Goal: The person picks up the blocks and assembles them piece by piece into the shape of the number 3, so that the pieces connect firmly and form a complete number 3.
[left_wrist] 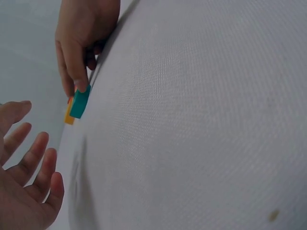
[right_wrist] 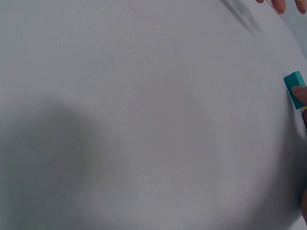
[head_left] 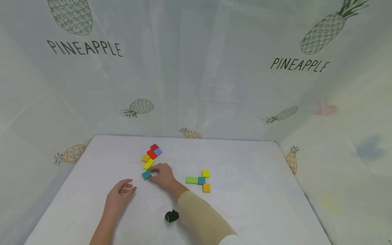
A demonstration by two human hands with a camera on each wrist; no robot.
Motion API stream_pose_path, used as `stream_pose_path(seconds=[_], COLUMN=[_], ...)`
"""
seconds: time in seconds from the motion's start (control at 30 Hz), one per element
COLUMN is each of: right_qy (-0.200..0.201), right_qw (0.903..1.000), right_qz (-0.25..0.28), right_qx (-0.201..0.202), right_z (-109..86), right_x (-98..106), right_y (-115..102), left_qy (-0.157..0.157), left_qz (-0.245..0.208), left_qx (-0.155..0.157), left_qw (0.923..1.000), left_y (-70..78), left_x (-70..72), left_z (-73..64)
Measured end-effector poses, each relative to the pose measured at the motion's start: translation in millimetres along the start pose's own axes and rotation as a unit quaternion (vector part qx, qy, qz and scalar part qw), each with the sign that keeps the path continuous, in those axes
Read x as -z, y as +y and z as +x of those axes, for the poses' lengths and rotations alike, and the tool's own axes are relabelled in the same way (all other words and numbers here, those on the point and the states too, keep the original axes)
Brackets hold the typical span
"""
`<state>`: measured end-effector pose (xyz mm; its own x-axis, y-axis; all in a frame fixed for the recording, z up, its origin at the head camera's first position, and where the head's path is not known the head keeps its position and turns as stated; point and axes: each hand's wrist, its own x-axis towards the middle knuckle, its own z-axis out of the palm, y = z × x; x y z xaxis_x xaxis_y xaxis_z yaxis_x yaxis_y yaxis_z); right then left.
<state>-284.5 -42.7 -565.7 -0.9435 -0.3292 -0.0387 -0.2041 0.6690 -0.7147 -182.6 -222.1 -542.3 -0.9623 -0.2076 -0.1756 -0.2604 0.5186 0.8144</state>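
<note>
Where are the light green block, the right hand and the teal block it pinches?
Light green block point(head_left: 192, 180): head view, middle of top.
Right hand point(head_left: 164, 176): head view, back of hand.
Teal block point(head_left: 146, 175): head view, top face.

Wears a plain tan sleeve point(head_left: 202, 216) reaching nearly to the right hand point(head_left: 163, 176); shows a rounded white area point(head_left: 230, 240) at its upper end, by the bottom edge of the head view; leaves the left forearm point(head_left: 107, 217) and left hand point(head_left: 118, 194) bare.
</note>
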Motion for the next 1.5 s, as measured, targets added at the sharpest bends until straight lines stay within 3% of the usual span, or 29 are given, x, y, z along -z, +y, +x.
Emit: stream_pose_path(seconds=[0.33,0.57,0.9,1.2,1.5], right_qy=[0.015,0.021,-0.013,0.016,0.035], right_qw=[0.9995,0.9995,0.9998,0.9993,0.998], right_qz=[-0.028,-0.018,-0.001,-0.008,-0.001], right_qx=[-0.006,-0.017,-0.014,0.033,0.052], right_z=[1.8,-0.8,-7.4,-32.5,-66.8], right_x=[-2.5,-0.9,7.1,27.3,55.1], right_y=[-2.2,-3.8,4.1,19.5,33.3], left_qy=[0.002,-0.005,-0.013,-0.026,-0.045], left_qz=[-0.003,-0.003,-0.002,-0.008,-0.018], left_qx=[0.0,-0.007,-0.006,-0.009,-0.029], left_qw=[1.0,1.0,0.9999,0.9996,0.9984], left_y=[1.5,3.6,8.9,14.6,31.7], left_x=[0.2,1.6,-5.2,-21.2,-37.4], left_z=[-1.4,-2.8,-5.3,-2.8,-5.0])
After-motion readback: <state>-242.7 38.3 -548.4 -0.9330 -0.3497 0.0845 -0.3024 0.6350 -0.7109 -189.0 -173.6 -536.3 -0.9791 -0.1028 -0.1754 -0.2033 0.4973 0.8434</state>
